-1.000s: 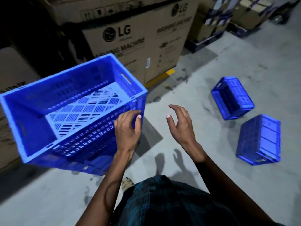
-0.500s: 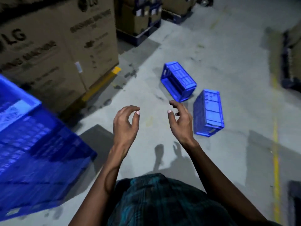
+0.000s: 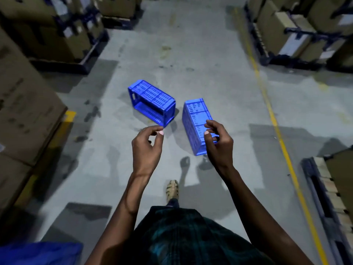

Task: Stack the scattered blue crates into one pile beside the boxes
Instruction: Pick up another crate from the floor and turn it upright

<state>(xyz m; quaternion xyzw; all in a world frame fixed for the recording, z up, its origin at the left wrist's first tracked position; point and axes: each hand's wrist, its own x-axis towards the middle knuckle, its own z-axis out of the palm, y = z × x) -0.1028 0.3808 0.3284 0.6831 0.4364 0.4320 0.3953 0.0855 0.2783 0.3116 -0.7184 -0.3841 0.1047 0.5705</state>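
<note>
Both of your hands hang in the air in front of you, holding nothing. Your left hand (image 3: 147, 148) has its fingers loosely curled, thumb and forefinger close together but with nothing between them. Your right hand (image 3: 218, 145) is curled the same relaxed way, and from this view it overlaps the near end of one crate without gripping it — whether it touches the plastic at all you cannot tell.

Two blue crates lie on the grey floor (image 3: 219, 73) ahead. The left crate (image 3: 152, 101), at about 11 o'clock from your hands, lies on its side with its open mouth facing toward you and to the left. The right crate (image 3: 196, 123), at about 1 o'clock, is also tipped off its base, its long slotted face up, its length running away from you. The two sit near each other but apart.

A blurred patch of a third blue crate (image 3: 41, 253) shows at 7 o'clock, at the bottom-left edge of view. Cardboard boxes (image 3: 24, 111) stand along the left at 9 o'clock, more boxes on pallets (image 3: 286, 33) at 2 o'clock, and a yellow floor line (image 3: 277, 127) runs past on the right. Your sandalled foot (image 3: 172, 190) is planted at 6 o'clock — just below your hands.
</note>
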